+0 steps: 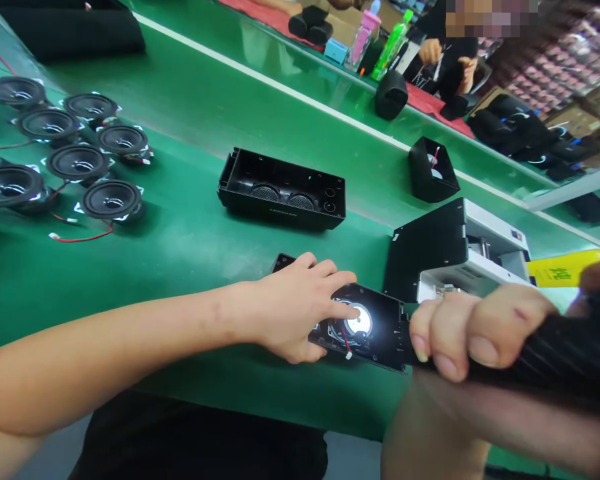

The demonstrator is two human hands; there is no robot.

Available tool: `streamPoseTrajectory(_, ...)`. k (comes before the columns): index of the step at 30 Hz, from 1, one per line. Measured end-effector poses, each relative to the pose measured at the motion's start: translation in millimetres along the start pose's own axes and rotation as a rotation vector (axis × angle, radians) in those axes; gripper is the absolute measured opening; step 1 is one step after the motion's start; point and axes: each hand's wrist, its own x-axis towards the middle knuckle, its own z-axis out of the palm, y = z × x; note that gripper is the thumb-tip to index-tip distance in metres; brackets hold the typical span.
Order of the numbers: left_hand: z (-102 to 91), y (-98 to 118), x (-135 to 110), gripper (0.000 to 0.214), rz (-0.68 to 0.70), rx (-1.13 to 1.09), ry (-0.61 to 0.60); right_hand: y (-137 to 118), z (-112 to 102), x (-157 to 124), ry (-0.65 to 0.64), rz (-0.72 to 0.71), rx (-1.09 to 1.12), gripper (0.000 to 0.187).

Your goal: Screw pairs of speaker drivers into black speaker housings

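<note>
From the head camera, the left hand [295,307] is pressing down, fingers spread, on a black speaker housing [375,333] lying on the green table [190,253], its driver lit bright. The right hand [475,330] is clenching a dark ribbed tool handle [555,360] just beside the housing's right end.

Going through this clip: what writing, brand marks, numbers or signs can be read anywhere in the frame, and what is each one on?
Nothing reads clearly.
Front of the open black speaker housing: a small pale brand mark, too blurred to read.
Yellow tag at the right edge: dark printed characters, too blurred to read.
White machine: a tiny mark on its top, unreadable.
Bottles at the far side: labels too small to read.
</note>
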Motion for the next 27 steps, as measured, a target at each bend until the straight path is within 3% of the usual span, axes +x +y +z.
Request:
streamPoseTrajectory(3, -1.0, 0, 0, 0.066, -0.003, 0.002, -0.006, 8, 15, -2, 0.033, -0.04, 0.065, 0.035)
streamPoseTrajectory(12, -7.7, 1, 3, 0.066, -0.015, 0.025, -0.074, 24, 8, -5, 0.007, -0.035, 0.082, 0.044)
streamPoseTrajectory(22, -3.8, 1, 1, 0.068, -0.002, 0.032, -0.043, 34, 1, -3, -0.082, -0.08, 0.139, 0.053)
streamPoseTrajectory(27, -4.3, 1, 1, 0.067, 0.007, 0.036, -0.031, 36, 7, -2, -0.051, -0.084, 0.154, 0.047)
